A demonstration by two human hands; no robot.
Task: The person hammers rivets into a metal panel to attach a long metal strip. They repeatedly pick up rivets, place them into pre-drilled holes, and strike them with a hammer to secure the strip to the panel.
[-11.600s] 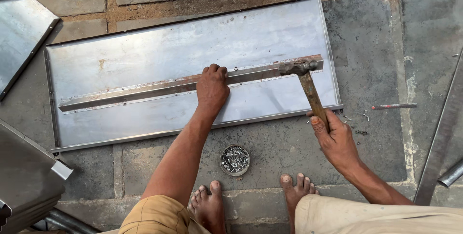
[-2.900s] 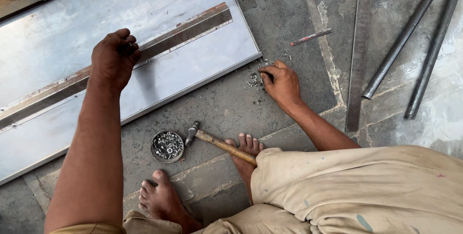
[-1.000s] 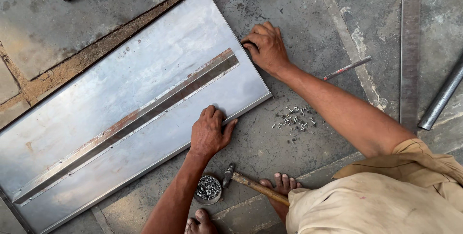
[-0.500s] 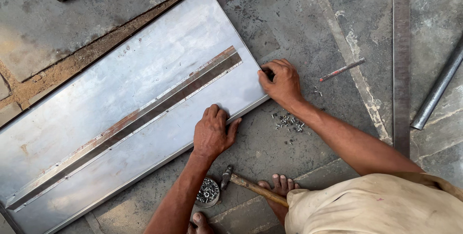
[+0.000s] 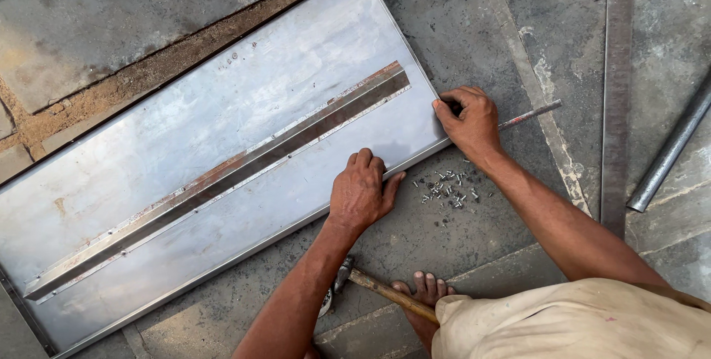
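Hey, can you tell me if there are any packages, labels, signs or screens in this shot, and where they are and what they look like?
None in view: only a bare metal sheet, loose rivets, a hammer and metal bars on the stone floor.

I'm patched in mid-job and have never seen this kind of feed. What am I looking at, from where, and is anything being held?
One camera, worn on the person's head, looks down at a stone floor. No machine: two bare hands. The left hand presses flat on the near edge of a long grey sheet-metal panel with a metal strip along its middle. The right hand is curled at the panel's corner; whether it holds anything I cannot tell. A pile of small rivets and a wooden-handled hammer lie on the floor, unheld.
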